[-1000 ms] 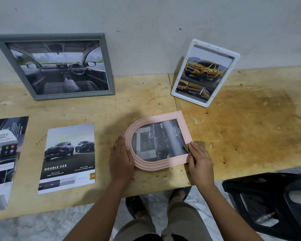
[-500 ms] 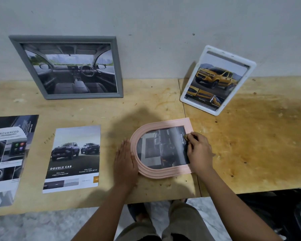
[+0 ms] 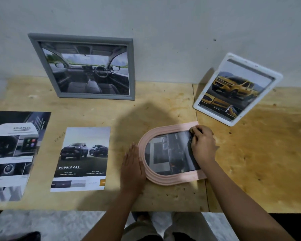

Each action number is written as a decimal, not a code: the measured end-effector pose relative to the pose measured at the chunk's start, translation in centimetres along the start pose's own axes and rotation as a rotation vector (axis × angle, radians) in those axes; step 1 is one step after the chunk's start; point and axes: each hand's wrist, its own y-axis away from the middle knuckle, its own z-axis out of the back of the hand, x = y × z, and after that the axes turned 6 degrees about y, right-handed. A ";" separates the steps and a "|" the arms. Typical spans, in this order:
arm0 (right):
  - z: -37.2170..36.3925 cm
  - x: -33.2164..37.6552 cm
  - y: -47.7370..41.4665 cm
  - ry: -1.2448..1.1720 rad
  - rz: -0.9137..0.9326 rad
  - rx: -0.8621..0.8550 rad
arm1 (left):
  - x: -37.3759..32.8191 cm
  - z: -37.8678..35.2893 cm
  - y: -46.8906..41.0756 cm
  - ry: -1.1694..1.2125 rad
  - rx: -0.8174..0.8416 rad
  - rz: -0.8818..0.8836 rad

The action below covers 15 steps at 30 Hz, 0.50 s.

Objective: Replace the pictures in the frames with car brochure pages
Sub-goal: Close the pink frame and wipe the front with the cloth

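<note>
A pink arch-shaped frame point(image 3: 165, 180) lies flat near the table's front edge, with a dark car brochure page point(image 3: 170, 153) showing in its window. My left hand point(image 3: 132, 166) rests flat on the table with straight fingers against the frame's curved left side. My right hand point(image 3: 202, 145) sits on the frame's upper right corner. Its fingers are curled round a small olive cloth point(image 3: 192, 130), which is mostly hidden. A loose "Double Cab" page point(image 3: 82, 159) lies to the left, and an "Advanced" page point(image 3: 14, 150) lies at the far left.
A grey frame point(image 3: 131, 66) holding a car-interior picture leans on the wall at the back. A white frame point(image 3: 214, 113) with a yellow car page leans at the back right. The plywood table point(image 3: 250, 162) ends close to my body, with my legs below it.
My right hand has slid with the cloth from the pink frame's lower right corner up its right side to the upper right corner. My left hand stayed against the frame.
</note>
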 end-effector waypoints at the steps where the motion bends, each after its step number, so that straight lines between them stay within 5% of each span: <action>1: 0.0 0.1 -0.1 -0.033 0.021 -0.019 | 0.0 0.0 0.0 0.002 0.001 -0.001; 15: -1.2 4.9 0.1 -0.155 0.157 0.055 | -0.1 0.1 0.0 -0.007 0.005 -0.023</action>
